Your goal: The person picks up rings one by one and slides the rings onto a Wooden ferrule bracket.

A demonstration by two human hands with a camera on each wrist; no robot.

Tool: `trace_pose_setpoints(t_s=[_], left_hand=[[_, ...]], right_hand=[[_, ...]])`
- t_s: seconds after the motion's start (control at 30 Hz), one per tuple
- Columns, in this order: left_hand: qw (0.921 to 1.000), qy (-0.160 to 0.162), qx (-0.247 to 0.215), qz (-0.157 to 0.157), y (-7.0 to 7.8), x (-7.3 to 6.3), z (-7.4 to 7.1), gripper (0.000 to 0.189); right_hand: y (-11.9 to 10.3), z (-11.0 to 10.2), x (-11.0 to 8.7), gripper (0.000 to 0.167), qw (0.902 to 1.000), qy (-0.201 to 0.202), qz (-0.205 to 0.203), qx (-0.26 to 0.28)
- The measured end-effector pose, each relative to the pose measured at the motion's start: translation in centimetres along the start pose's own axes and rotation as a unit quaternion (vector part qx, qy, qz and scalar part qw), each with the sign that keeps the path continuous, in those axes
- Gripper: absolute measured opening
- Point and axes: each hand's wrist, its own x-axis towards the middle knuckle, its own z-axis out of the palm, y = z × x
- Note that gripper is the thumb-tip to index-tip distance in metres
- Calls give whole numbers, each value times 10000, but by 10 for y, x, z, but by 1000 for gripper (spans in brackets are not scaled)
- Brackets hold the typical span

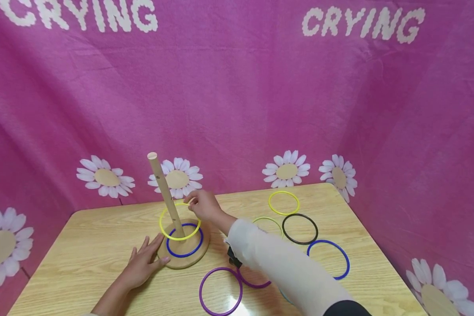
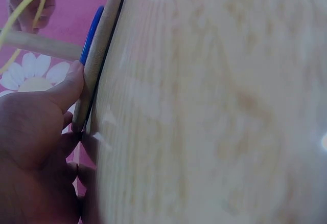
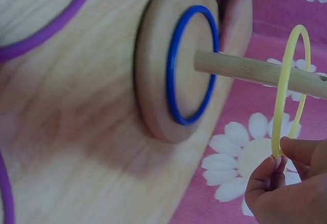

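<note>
A wooden pole (image 1: 163, 188) rises from a round wooden base (image 1: 185, 262) on the table's left side. A blue ring (image 3: 171, 70) lies on that base around the foot of the pole. My right hand (image 1: 205, 205) pinches a yellow ring (image 3: 280, 98) at its edge between thumb and fingertips. The pole passes through this ring, which hangs above the base. At the base's left edge lies my left hand (image 1: 142, 263), its fingers spread. Its thumb touches the base's rim in the left wrist view.
On the table's right lie a yellow ring (image 1: 269, 203), a black ring (image 1: 283, 228), a light green ring (image 1: 265, 217) and a blue ring (image 1: 348, 263). Nearer are two purple rings, one whole ring (image 1: 200, 292) and one partly under my right arm. A pink curtain (image 1: 229, 109) hangs behind.
</note>
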Motion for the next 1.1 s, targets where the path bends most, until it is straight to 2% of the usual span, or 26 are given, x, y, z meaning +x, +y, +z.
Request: trace_pose_setpoints(t_s=[0.43,0.7,1.1], left_hand=[[10000,0,45,-63,0,-1,-1,78],[10000,15,50,-35,0,-1,0,78],[9999,9,70,-81,2,-1,-1,79]], right_hand=[[29,21,-11,21,9984,71,514,-245],[38,29,-18,16,9950,138,809,-571],[46,38,-20,15,9926,135,1062,-573]])
